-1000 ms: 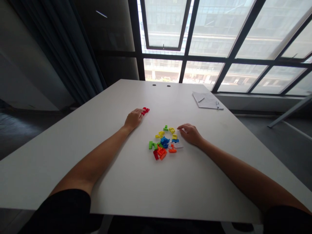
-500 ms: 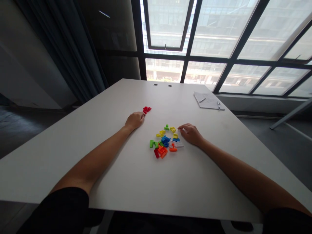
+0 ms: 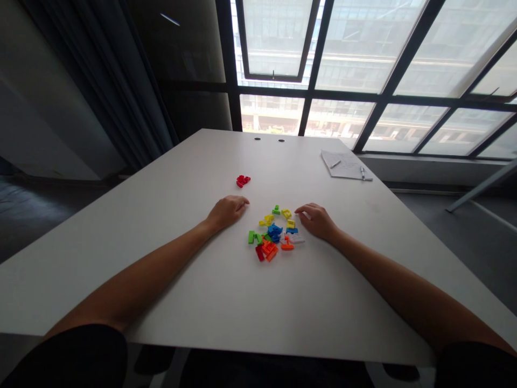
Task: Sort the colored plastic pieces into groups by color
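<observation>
Looking down, I see my left hand (image 3: 226,213) lying empty and loosely open just left of the pile of colored plastic pieces (image 3: 274,236). My right hand (image 3: 317,221), lightly curled around nothing, rests just right of the pile. The red pieces (image 3: 243,181) sit beyond it, up to the left, on the white table (image 3: 161,269).

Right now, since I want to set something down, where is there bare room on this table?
The white table is bare on the near side of the colored plastic pieces, and between the red pieces and the sheet of paper. It is crowded at the colored pile, between the left hand and right hand.
</observation>
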`<state>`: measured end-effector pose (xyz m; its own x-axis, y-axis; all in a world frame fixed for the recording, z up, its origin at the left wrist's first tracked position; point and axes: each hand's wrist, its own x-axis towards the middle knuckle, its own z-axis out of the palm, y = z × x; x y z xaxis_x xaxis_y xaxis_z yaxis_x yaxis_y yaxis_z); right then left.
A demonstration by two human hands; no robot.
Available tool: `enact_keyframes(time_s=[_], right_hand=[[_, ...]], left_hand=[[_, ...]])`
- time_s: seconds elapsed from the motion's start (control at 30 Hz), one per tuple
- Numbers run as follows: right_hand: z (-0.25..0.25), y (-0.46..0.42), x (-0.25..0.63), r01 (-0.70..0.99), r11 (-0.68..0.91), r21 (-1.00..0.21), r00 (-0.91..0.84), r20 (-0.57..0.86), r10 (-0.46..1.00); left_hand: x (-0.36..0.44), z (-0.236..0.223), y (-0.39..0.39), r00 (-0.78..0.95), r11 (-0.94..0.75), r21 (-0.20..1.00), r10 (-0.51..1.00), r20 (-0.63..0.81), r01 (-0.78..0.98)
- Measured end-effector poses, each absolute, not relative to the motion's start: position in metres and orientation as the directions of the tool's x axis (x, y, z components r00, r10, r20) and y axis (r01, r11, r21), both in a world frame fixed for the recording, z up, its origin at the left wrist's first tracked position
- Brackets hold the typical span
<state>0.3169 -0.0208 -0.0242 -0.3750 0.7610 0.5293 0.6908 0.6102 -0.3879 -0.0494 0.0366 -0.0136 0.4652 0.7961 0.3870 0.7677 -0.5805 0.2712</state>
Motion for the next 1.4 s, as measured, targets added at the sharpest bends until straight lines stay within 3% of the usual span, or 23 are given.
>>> enact_keyframes(time_s=[0.17,0.3,0.4,0.53,0.7,0.97,1.2,1.3,1.4], right_hand=[[-0.025,-0.022,0.317,0.679,0.629,-0.378,-0.388,0.543,0.745],[-0.026,-0.022,0.317,0.673,0.640,-0.370,-0.395,0.552,0.734],[-0.026,-0.022,0.317,0.678,0.639,-0.362,-0.399,0.549,0.734],[-0.025,-0.022,0.317,0.681,0.640,-0.355,-0.411,0.538,0.736],[-0.025,-0.022,0.317,0.687,0.648,-0.328,-0.424,0.544,0.724],[-0.026,-0.020,0.316,0.693,0.653,-0.306,-0.433,0.547,0.717],[-0.025,-0.021,0.316,0.700,0.642,-0.314,-0.427,0.537,0.728],[-0.026,-0.021,0.316,0.699,0.642,-0.314,-0.425,0.540,0.727],[-0.027,-0.019,0.316,0.691,0.648,-0.320,-0.428,0.542,0.723]], left_hand=[[-0.045,-0.008,0.012,0.538,-0.712,0.438,0.702,0.467,0.549],[-0.047,0.001,-0.019,0.602,-0.798,0.419,0.603,0.523,0.434],[-0.047,0.010,-0.039,0.707,-0.881,0.344,0.467,0.532,0.324],[-0.039,0.017,-0.051,0.867,-0.961,0.167,0.272,0.417,0.221],[-0.032,0.019,-0.055,0.896,-0.967,-0.001,0.236,0.375,0.255],[-0.023,0.020,-0.064,0.885,-0.945,-0.066,0.273,0.377,0.319],[-0.030,0.031,-0.062,0.888,-0.963,0.106,0.271,0.371,0.249],[-0.044,0.036,-0.048,0.820,-0.919,0.237,0.389,0.420,0.314],[-0.060,0.032,-0.022,0.650,-0.784,0.253,0.615,0.447,0.567]])
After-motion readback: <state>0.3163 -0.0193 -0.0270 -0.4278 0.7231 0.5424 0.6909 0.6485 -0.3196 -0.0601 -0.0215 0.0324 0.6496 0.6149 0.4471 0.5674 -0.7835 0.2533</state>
